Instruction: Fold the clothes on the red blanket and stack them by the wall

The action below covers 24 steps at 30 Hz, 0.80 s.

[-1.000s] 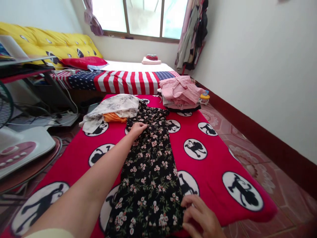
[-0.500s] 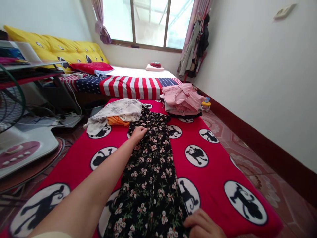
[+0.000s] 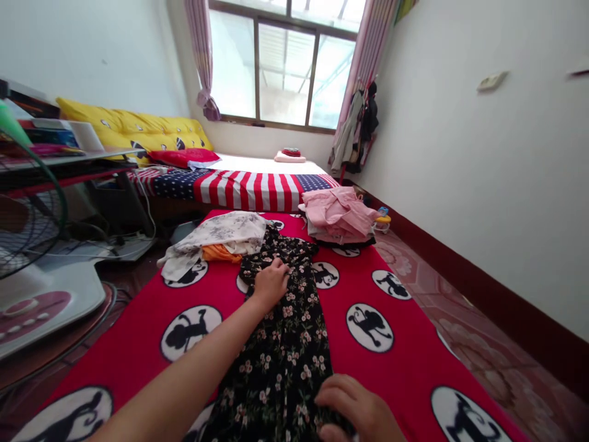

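Observation:
A black dress with a pink-and-white flower print [image 3: 288,334] lies stretched out lengthwise on a red blanket with monkey circles [image 3: 405,368]. On the dress's waist area rests my left hand [image 3: 272,285], its fingers loosely bent and a little apart, with no cloth visibly gripped. My right hand [image 3: 361,408] is at the dress's right edge near the bottom of the view. Its thumb and fingers are spread apart. The lower end of the dress runs out of view.
A pile of folded clothes with a pink one on top [image 3: 340,215] stands at the far right of the blanket. A white patterned garment [image 3: 225,230] and an orange cloth [image 3: 221,253] lie at the far left. A fan [image 3: 32,209] stands left; a bed [image 3: 257,190] is behind.
My left hand has let go of its pinch at the dress's left side and shifted right onto the waist. My right hand's fingers have spread and moved slightly up-left. The view has tilted up.

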Each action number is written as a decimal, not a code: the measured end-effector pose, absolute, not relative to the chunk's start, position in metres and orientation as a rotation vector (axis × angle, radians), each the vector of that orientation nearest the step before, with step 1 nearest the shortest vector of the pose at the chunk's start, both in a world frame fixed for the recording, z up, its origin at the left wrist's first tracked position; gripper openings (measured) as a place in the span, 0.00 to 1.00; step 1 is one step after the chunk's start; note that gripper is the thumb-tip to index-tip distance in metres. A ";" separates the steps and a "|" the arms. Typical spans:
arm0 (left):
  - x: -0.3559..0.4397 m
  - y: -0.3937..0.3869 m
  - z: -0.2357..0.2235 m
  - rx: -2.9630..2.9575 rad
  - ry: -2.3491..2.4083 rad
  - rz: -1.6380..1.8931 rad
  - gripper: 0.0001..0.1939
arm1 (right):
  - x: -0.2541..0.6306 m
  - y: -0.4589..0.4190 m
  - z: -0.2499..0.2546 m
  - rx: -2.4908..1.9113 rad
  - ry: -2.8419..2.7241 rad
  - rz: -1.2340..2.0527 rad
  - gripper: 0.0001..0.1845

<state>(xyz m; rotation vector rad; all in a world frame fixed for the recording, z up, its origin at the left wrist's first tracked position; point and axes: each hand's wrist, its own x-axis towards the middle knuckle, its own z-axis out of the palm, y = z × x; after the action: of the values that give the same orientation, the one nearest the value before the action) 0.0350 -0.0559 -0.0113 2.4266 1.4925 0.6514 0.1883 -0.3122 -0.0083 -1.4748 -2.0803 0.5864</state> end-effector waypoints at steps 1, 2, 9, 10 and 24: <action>0.037 -0.059 -0.012 2.481 1.456 0.608 0.11 | 0.185 -0.297 -0.004 -1.506 -2.051 0.620 0.09; 0.038 -0.061 -0.015 2.524 1.429 0.559 0.12 | 0.184 -0.279 0.000 -1.550 -1.999 0.660 0.09; 0.033 -0.063 -0.052 2.451 1.427 0.687 0.12 | 0.231 -0.114 0.001 -1.552 -1.103 0.752 0.11; 0.033 -0.063 -0.055 2.438 1.410 0.721 0.12 | 0.239 -0.091 -0.003 -1.561 -0.989 0.751 0.12; 0.035 -0.060 -0.068 2.312 1.394 0.712 0.11 | 0.256 0.052 -0.053 -1.546 -1.072 0.594 0.21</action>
<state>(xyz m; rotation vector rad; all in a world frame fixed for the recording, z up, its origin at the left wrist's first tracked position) 0.0354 -0.0603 -0.0683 2.3117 1.3941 0.7123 0.2561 0.0520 -0.0528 -1.5464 -1.0716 0.5939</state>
